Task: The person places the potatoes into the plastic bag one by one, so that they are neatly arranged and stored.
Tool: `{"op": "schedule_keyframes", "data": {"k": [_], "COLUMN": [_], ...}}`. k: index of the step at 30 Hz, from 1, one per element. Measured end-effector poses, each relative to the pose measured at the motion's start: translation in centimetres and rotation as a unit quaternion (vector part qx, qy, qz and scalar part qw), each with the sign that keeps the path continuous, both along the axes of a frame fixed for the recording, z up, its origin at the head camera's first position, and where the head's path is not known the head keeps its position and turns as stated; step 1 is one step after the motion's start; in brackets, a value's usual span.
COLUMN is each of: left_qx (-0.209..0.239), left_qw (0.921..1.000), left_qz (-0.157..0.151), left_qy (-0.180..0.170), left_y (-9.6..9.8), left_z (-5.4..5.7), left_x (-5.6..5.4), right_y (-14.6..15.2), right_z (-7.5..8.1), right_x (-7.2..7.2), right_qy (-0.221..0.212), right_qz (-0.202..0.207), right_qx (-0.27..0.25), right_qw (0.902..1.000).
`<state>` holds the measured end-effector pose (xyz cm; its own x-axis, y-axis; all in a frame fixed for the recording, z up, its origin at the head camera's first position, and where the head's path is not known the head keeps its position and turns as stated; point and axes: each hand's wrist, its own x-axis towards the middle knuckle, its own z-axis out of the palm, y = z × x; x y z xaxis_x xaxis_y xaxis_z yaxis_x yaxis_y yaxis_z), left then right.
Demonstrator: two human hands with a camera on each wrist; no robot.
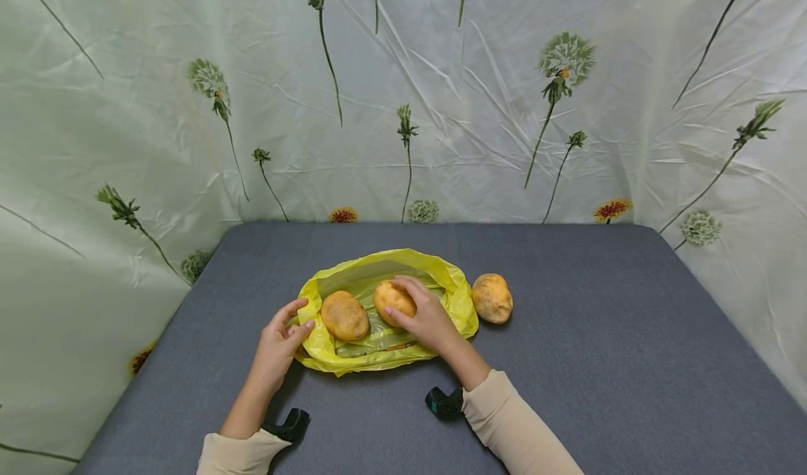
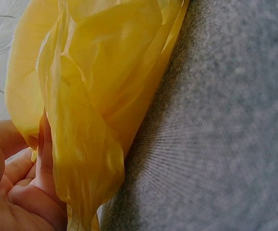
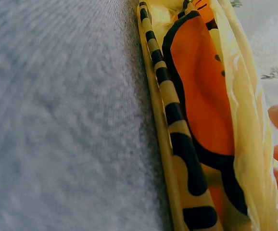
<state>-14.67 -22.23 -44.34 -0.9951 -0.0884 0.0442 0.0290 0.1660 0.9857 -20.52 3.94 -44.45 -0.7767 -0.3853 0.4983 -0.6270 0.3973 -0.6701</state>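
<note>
A yellow plastic bag (image 1: 391, 366) lies on the grey table with its mouth spread wide. My left hand (image 1: 277, 345) grips the bag's left rim, fingers and thumb at the plastic; in the left wrist view the folds hide part of the fingers. Inside the bag, one potato (image 1: 345, 316) sits near that hand. Reaching in over the near rim, my right hand (image 1: 429, 321) holds a second potato (image 1: 387, 300) between thumb and fingers. A third, lumpy potato (image 1: 492, 298) lies on the table against the bag's right side. In the right wrist view the bag wall hides both potatoes.
The grey table (image 1: 605, 363) extends around the bag on all sides. Behind it hangs a pale curtain (image 1: 441, 111) printed with dandelions. Black wrist devices (image 1: 444, 403) sit under both forearms, close over the table.
</note>
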Motion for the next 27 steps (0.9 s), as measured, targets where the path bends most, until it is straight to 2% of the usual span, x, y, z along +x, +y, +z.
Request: {"op": "schedule_keyframes", "data": {"k": [5, 11, 18, 23, 27], "left_qx": [-0.004, -0.011, -0.008, -0.007, -0.006], "left_qw": [1.0, 0.9999, 1.0, 1.0, 1.0], "left_qz": [0.0, 0.0, 0.0, 0.0, -0.001], "left_qy": [0.0, -0.002, -0.005, -0.005, -0.005], "left_y": [-0.02, -0.04, -0.04, 0.0, 0.02], "left_z": [0.03, 0.03, 0.07, 0.08, 0.1], "left_x": [-0.02, 0.02, 0.1, 0.08, 0.07], "right_y": [0.04, -0.01, 0.02, 0.2, 0.5], "right_z": [-0.09, -0.03, 0.09, 0.32, 0.74], "right_x": [-0.12, -0.01, 0.08, 0.2, 0.3], "right_qy": [-0.027, -0.036, -0.048, -0.047, -0.028], "right_qz": [0.01, 0.033, 0.032, 0.029, 0.037], "right_qx": [0.016, 0.039, 0.045, 0.04, 0.023], "right_qw": [0.9995, 0.998, 0.9973, 0.9977, 0.9987]}}
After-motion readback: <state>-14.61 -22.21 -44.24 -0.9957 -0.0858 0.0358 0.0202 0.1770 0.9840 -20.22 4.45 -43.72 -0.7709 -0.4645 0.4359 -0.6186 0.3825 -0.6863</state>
